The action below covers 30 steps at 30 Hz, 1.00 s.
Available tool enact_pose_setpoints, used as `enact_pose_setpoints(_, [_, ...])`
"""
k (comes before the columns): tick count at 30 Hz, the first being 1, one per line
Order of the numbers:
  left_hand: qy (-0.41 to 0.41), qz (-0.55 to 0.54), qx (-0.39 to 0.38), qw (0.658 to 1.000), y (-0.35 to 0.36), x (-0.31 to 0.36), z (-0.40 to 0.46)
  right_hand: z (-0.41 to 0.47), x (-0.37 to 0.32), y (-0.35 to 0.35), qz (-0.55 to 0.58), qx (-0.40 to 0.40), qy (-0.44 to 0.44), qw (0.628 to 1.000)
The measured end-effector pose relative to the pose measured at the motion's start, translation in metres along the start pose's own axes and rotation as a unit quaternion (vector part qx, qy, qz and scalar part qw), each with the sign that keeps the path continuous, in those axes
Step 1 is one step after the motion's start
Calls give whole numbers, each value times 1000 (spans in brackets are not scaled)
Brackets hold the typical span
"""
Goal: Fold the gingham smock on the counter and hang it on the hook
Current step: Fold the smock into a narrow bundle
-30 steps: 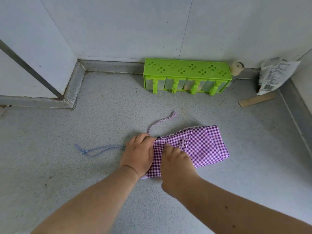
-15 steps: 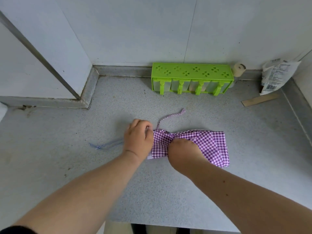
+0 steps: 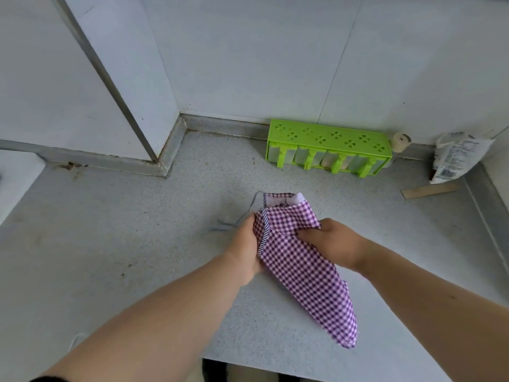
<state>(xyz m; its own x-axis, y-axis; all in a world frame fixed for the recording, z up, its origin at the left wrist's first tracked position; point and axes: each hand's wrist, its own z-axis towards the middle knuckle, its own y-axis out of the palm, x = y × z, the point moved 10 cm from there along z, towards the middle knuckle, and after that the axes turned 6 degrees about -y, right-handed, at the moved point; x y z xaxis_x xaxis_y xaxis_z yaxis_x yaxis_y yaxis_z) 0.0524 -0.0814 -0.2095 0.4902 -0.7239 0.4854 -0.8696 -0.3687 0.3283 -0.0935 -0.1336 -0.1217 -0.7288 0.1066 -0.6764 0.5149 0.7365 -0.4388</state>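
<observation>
Both the left hand and right hand are closed on the folded purple-and-white gingham cloth smock, lifting it clear of the speckled grey desk, probably for hanging.

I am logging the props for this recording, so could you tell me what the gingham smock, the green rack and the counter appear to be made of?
Gingham smock: thin woven cloth, likely cotton or a blend, matte; it drapes and creases in both hands.
Green rack: moulded plastic, smooth with a slight sheen, with cut-out clover holes on top.
Counter: grey speckled hard surface, possibly stone composite or laminate; matte, with some stains.
</observation>
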Motion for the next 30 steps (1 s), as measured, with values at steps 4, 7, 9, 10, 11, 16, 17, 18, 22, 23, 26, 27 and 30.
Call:
enact_pose_setpoints(4, [11,-35,-4,999,1,-2,7,-9,10,-3,143,20,16,989])
enact_pose_setpoints(7, [6,-26,28,999,-3,-8,10,-8,28,-7,238,56,32,969])
enact_pose_setpoints(9, [-4,-33,51,998,-10,-16,8,-4,44,-8,286,76,48,954])
enact_pose_setpoints(10, [-4,-30,59,998,-13,-19,7,-1,53,-7,306,87,59,946])
enact_pose_setpoints(11, [8,-18,67,998,-17,-19,6,1,62,-6,325,96,72,938])
enact_pose_setpoints(16, [136,209,101,963,-27,3,-17,8,98,5,413,138,119,892])
enact_pose_setpoints(17, [163,278,99,941,-25,6,-21,9,102,7,423,148,126,885])
enact_pose_setpoints(18, [195,341,95,915,-20,9,-27,10,108,9,424,156,134,882])
enact_pose_setpoints(22, [352,522,95,771,9,25,-52,15,126,15,357,173,178,900])
enact_pose_setpoints(23, [394,550,94,730,17,30,-58,16,125,17,329,172,188,909])
enact_pose_setpoints(26, [516,612,31,598,54,34,-70,21,122,20,268,160,203,928])
enact_pose_setpoints(27, [544,645,0,537,70,30,-74,22,120,19,252,156,200,934])
enact_pose_setpoints(30, [514,776,-82,356,108,5,-69,25,114,16,212,146,204,945])
